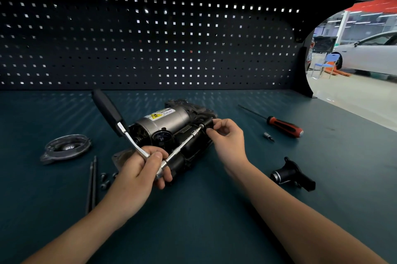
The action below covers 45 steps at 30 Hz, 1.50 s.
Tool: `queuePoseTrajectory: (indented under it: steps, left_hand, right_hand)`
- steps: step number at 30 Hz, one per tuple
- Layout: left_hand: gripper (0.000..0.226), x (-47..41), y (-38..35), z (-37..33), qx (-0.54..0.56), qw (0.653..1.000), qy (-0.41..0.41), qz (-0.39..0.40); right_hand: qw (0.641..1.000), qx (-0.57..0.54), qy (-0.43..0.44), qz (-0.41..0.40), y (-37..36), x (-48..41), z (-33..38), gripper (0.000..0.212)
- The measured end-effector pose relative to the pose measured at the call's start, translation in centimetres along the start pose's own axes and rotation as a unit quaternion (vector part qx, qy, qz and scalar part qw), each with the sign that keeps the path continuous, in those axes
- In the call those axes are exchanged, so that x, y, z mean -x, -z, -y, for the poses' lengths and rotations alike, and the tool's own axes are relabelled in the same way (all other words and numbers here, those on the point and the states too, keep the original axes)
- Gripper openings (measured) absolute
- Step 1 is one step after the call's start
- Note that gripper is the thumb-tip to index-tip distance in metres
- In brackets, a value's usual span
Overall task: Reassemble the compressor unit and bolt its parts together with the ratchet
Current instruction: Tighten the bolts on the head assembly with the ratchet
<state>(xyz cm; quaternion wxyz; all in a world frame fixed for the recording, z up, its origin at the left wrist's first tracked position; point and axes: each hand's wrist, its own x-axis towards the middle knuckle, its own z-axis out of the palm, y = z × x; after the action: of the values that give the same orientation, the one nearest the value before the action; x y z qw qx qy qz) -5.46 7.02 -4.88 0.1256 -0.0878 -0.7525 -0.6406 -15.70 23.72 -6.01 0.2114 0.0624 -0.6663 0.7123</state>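
Note:
The compressor unit [169, 122], a grey motor cylinder with a yellow warning label on a black body, lies on the dark green bench mat. My left hand [140, 167] grips the ratchet [129, 135] at its head; the black handle points up and left. A long chrome extension bar [182, 145] runs from the ratchet head to the compressor's right side. My right hand [227, 137] pinches a small part at the bar's far tip, against the black body. What sits under those fingertips is hidden.
A round metal cover [65, 147] lies at the left. Two long bolts [92, 186] and some small black bolts [105, 180] lie near my left wrist. A red-handled screwdriver [283, 127], a small bit [268, 136] and a black fitting [292, 174] lie at the right. A pegboard stands behind.

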Motion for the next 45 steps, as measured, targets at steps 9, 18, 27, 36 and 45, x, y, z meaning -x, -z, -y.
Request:
queuePoseTrajectory:
  steps: [9,18,27,36,45]
  left_hand:
    - [0.022,0.2,-0.1,0.3,-0.021,1.000,-0.015,0.014]
    - [0.021,0.1,-0.2,0.1,-0.007,1.000,-0.015,0.009]
    - [0.020,0.1,-0.2,0.2,-0.006,1.000,-0.003,0.004]
    - [0.019,-0.1,-0.4,0.2,0.003,1.000,-0.005,-0.022]
    - [0.016,-0.1,-0.5,0.1,-0.014,0.999,-0.027,-0.026]
  right_hand:
    - [0.999,-0.012,-0.008,-0.040,0.1,-0.6,0.0,0.034]
    - [0.999,-0.033,-0.013,-0.037,0.0,-0.6,0.7,0.033]
    - [0.998,-0.007,-0.046,-0.035,0.2,-0.7,0.4,0.029]
    - [0.996,0.056,-0.034,-0.057,-0.2,0.2,0.7,0.026]
    - [0.970,0.107,-0.218,0.012,-0.2,2.1,1.3,0.026]
